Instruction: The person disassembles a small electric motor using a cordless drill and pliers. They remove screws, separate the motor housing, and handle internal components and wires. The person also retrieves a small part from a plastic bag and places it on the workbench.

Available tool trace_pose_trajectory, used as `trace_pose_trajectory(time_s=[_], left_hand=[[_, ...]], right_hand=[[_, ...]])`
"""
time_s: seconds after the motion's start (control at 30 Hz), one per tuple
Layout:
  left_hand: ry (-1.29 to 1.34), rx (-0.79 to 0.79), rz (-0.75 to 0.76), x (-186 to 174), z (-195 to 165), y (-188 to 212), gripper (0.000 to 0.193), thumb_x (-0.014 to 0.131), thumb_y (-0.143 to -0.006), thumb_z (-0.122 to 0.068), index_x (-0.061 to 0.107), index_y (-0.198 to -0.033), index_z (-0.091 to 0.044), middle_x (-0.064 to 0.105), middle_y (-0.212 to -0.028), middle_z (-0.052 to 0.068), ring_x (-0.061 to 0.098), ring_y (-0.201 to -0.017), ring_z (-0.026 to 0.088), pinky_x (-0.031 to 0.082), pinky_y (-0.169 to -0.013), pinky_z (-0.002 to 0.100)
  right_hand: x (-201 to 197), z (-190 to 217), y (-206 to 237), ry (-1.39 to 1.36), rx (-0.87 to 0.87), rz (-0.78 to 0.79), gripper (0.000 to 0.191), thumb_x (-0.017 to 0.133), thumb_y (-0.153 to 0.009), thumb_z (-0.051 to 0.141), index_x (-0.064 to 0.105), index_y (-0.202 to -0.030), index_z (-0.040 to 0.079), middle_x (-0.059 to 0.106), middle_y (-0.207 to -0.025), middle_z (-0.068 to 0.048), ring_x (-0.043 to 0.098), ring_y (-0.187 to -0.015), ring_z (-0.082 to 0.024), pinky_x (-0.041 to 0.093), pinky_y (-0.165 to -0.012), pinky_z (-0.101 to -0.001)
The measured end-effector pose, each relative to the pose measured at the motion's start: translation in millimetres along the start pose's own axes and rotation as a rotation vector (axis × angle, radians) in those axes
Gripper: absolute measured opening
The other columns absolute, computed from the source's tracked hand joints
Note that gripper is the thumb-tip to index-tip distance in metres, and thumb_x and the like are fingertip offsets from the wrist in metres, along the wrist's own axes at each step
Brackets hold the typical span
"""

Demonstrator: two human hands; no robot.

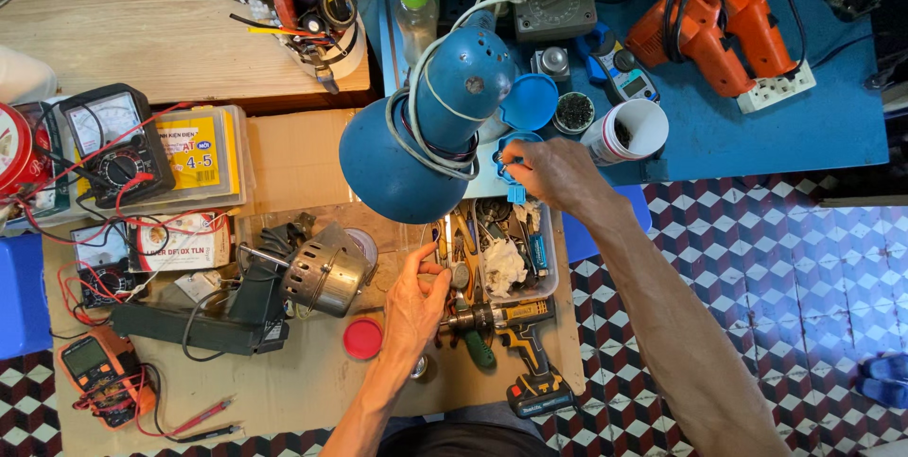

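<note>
The right hand (556,173) is stretched forward to a small round blue container (516,156) that stands just behind the clear tool tray (551,279), below the blue lamp. Its fingers are pinched narrow over the container's opening; what they hold, if anything, I cannot tell. A small blue clip (516,194) hangs just under the fingertips. The loose blue lid (530,101) lies just behind the container.

The left hand (416,304) rests at the tray's left edge, fingers curled close around a thin tool with a yellow handle (441,241).

The blue desk lamp (430,126), wrapped with white cable, stands over the middle and hides part of the bench. The tray holds pliers, small tools and a crumpled white cloth (504,264). Beside the lid stand a white cup (628,130) with dark small parts inside and a small round tin (573,112). In front of the tray lies a yellow cordless drill (515,348). Left of the hand are a metal motor (322,275) and a red cap (362,338).
</note>
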State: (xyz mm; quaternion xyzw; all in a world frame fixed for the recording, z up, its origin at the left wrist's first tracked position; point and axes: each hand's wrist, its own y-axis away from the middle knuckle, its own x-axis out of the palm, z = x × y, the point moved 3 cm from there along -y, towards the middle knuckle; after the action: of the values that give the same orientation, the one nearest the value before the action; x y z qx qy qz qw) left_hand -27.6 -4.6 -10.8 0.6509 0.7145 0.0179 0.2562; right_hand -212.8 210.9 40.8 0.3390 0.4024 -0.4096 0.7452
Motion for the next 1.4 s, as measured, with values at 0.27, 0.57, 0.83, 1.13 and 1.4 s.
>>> trace_pose_trajectory(time_s=[0.27, 0.57, 0.83, 1.13, 1.4], left_hand=[[-0.024, -0.161, 0.026, -14.2, -6.7, 7.4, 0.051, 0.066, -0.091, -0.022, 0.055, -0.140, -0.013, 0.072, -0.075, 0.007, 0.064, -0.056, 0.017, 0.051, -0.059, 0.036], [-0.015, -0.047, -0.037, -28.7, -1.8, 12.1, 0.049, 0.067, -0.091, -0.023, 0.057, -0.138, -0.012, 0.073, -0.080, 0.005, 0.068, -0.060, 0.015, 0.053, -0.060, 0.035], [0.229, -0.058, -0.015, -21.4, 1.5, 27.3, 0.042, 0.067, -0.093, -0.019, 0.060, -0.133, -0.010, 0.075, -0.085, 0.004, 0.066, -0.064, 0.011, 0.054, -0.058, 0.029], [0.800, 0.046, 0.103, -15.0, -32.8, 49.5, 0.034, 0.063, -0.100, -0.016, 0.064, -0.130, -0.001, 0.074, -0.103, 0.003, 0.069, -0.091, 0.008, 0.057, -0.082, 0.023], [0.793, -0.141, 0.056, -100.6, 35.0, 130.6, 0.030, 0.069, -0.100, -0.017, 0.074, -0.121, 0.003, 0.076, -0.097, 0.008, 0.071, -0.089, 0.012, 0.057, -0.083, 0.025]], right_hand=[[5.1, 0.9, -8.5, 0.078, -0.093, 0.091, 0.022, 0.070, -0.089, 0.022, 0.076, -0.110, 0.018, 0.074, -0.073, -0.007, 0.071, -0.063, -0.025, 0.053, -0.058, -0.0422], [5.5, 3.6, -1.8, -0.068, -0.177, -0.099, 0.020, 0.067, -0.096, 0.022, 0.076, -0.112, 0.013, 0.074, -0.077, -0.008, 0.067, -0.064, -0.021, 0.051, -0.058, -0.0375], [-2.6, 3.0, 30.8, -0.881, 0.347, -0.030, 0.024, 0.067, -0.098, 0.021, 0.072, -0.113, 0.003, 0.069, -0.084, -0.005, 0.052, -0.063, -0.009, 0.038, -0.052, -0.0264], [10.2, 75.6, 104.8, -1.214, 0.269, -0.048, 0.015, 0.066, -0.098, 0.010, 0.068, -0.106, -0.002, 0.073, -0.097, -0.011, 0.070, -0.085, -0.016, 0.059, -0.079, -0.0291], [137.8, 196.3, 164.8, -1.404, 0.358, 0.177, 0.016, 0.069, -0.095, 0.009, 0.069, -0.106, -0.003, 0.073, -0.089, -0.012, 0.069, -0.078, -0.016, 0.053, -0.069, -0.0283]])
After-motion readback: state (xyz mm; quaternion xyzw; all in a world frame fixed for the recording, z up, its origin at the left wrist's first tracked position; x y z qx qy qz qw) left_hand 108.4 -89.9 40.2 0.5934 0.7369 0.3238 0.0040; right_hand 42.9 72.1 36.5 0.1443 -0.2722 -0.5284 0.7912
